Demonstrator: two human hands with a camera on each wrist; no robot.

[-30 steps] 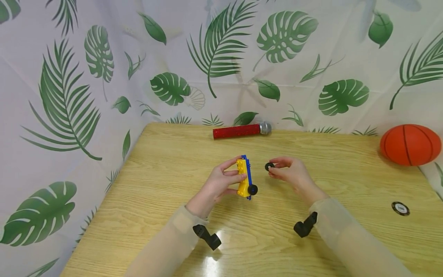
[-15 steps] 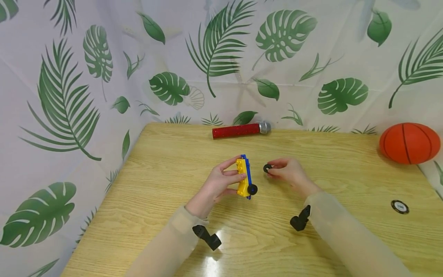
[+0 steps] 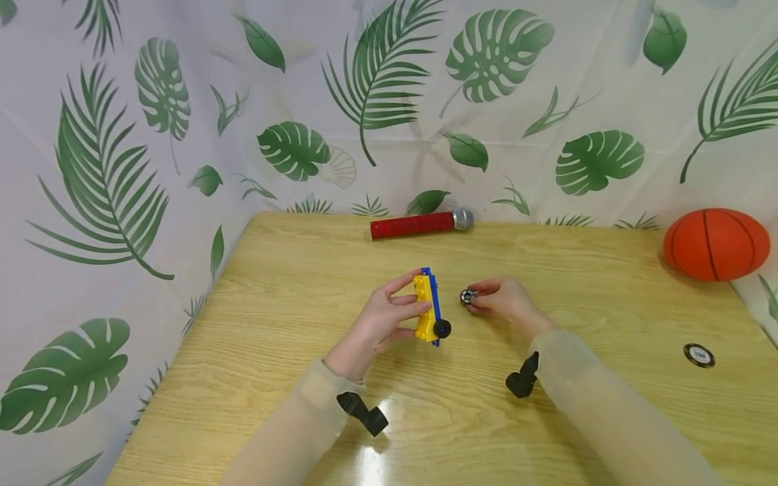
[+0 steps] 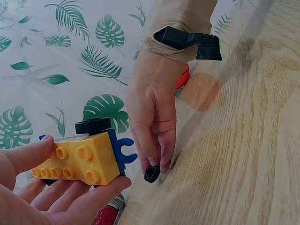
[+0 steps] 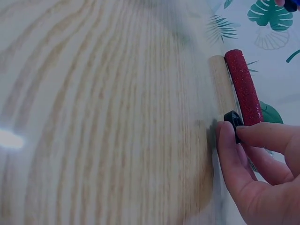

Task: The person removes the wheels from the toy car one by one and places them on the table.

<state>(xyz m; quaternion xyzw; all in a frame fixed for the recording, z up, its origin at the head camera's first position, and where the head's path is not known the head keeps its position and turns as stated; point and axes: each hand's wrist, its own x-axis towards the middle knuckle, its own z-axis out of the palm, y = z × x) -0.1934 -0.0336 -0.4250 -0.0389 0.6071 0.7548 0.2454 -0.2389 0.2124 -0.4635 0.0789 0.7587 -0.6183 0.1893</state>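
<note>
My left hand (image 3: 379, 320) grips a yellow and blue toy brick car (image 3: 423, 307) by its sides, tilted up on end above the table. One black wheel (image 3: 442, 329) sits on its lower right end. In the left wrist view, the yellow studs (image 4: 84, 152) face the camera and a blue hook (image 4: 125, 149) sticks out from the end. To the right of the car, my right hand (image 3: 507, 304) pinches a loose black wheel (image 3: 467, 297) between thumb and fingers, close over the wood. The right wrist view shows that wheel (image 5: 233, 124) at the fingertips.
A red microphone (image 3: 413, 225) with a silver head lies along the back of the wooden table (image 3: 292, 304). An orange basketball (image 3: 717, 244) rests at the back right, with a poker chip (image 3: 699, 355) nearer on the right. Leaf-patterned cloth (image 3: 389, 81) hangs behind.
My right hand has drifted slightly left and turned the loose wheel, whose face now shows a lighter patterned hub. The left hand keeps the car almost where it was.
</note>
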